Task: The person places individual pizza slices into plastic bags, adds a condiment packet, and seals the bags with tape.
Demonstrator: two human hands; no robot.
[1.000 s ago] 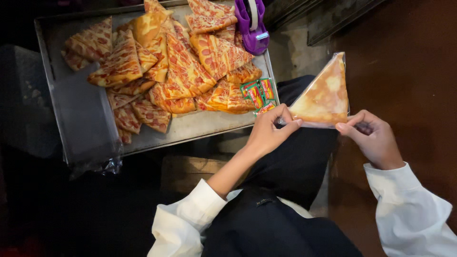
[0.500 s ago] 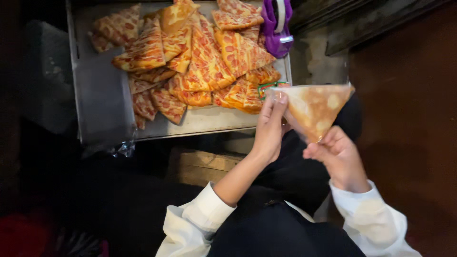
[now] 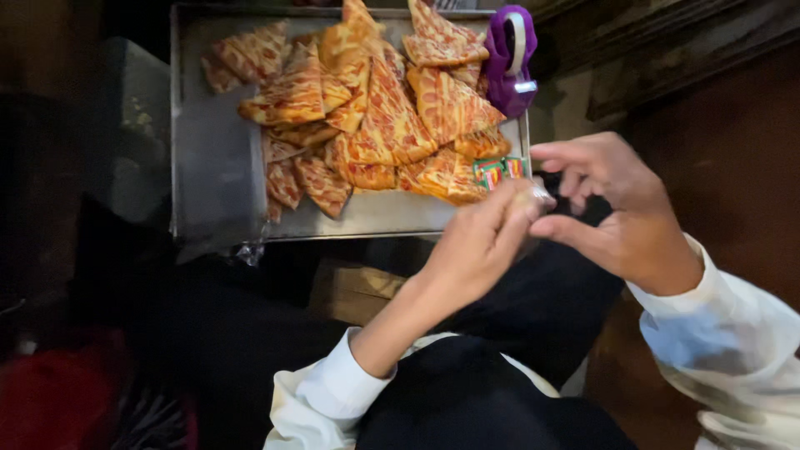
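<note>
Your left hand and right hand pinch together off the tray's right corner; what they grip, I cannot tell.

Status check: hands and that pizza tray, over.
Left hand and right hand meet fingertip to fingertip beside metal tray. Pizza slices piled. Purple tape dispenser at tray corner.

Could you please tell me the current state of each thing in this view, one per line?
Metal tray: loaded, left part bare.
Pizza slices: piled, overlapping.
Purple tape dispenser: resting at the tray's right edge.
Left hand: fingertips pinched.
Right hand: fingers curled, meeting the left.
</note>
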